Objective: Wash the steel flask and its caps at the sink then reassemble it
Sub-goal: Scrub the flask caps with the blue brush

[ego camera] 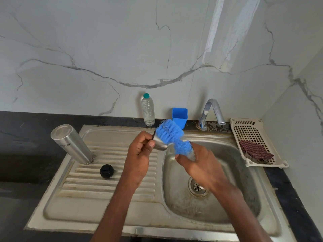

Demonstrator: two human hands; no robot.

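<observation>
Now left hand [139, 151] grips steel cap [160, 144]; right hand [199, 163] holds blue brush [172, 135] against it

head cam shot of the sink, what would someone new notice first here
The bright blue brush stands out first, above the sink's left edge, its bristles against a steel cap that the left hand pinches while the right hand grips the brush's lower end. Next comes the steel flask, standing mouth down on the ribbed drainboard at the left, with a round black cap lying just in front of it.
</observation>
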